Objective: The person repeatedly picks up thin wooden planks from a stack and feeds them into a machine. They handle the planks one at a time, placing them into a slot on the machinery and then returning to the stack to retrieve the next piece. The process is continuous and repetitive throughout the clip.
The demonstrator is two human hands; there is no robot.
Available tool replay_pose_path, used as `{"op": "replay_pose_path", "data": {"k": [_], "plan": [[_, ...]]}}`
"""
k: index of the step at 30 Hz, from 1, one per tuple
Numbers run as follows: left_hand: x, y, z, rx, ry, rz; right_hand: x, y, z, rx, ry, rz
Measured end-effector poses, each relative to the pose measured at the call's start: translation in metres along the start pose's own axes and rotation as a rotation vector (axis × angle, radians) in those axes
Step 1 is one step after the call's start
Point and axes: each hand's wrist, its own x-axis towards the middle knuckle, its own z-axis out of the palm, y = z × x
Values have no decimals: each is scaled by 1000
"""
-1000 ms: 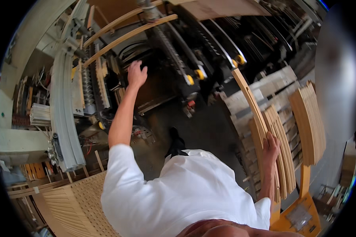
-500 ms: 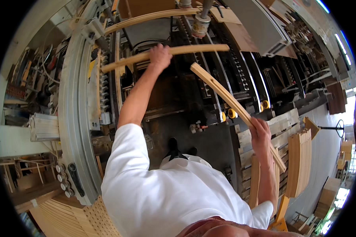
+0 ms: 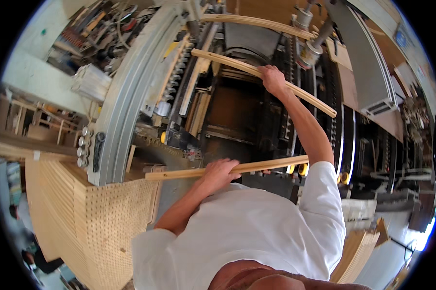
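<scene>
My left hand [image 3: 219, 174] is closed round a long pale wooden slat [image 3: 271, 165], held crosswise close to my body. Farther out, my right hand [image 3: 273, 79] grips a second wooden slat [image 3: 227, 61] near its middle. That slat lies slantwise over the machine [image 3: 237, 108], its left end by a row of metal fittings [image 3: 177, 72] and its right end lower. Whether it rests on the machine or is just above, I cannot tell. Beyond it, a third slat [image 3: 256, 20] spans the machine beneath the cylindrical metal heads [image 3: 310, 54].
A thick grey metal beam [image 3: 126, 101] runs along the left. At lower left rises a large stack of pale slats [image 3: 116, 217] with holes in their faces. More stacked wood [image 3: 355, 253] stands at lower right. A grey metal housing [image 3: 368, 63] hangs at upper right.
My left hand has drawn its slat back from over the machine to my body. My right hand has carried its slat from the right side out over the machine. The view has swung left.
</scene>
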Motion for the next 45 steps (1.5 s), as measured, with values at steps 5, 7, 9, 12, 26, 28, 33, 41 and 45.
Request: {"op": "replay_pose_path", "data": {"k": [5,7,9,12,26,28,33,41,45], "plan": [[-70,-4,-11,-47,200,-261,60,36,43,-191,73,88],[-94,-6,-13,-71,229,-386,67,53,43,-182,136,74],[-120,-7,-6,-95,329,-466,71,62,43,-163,150,74],[-140,-13,11,-152,486,-545,80,54,46,-191,121,54],[-146,-5,27,-192,605,-644,91,45,56,-208,145,7],[-151,10,11,-221,563,-666,91,45,54,-209,147,11],[-198,41,-3,-282,680,-741,90,43,54,-145,175,-20],[-336,79,-46,-628,1078,-801,107,76,60,-259,-20,80],[-421,74,-57,-541,1331,-685,103,48,52,-183,125,65]]}}
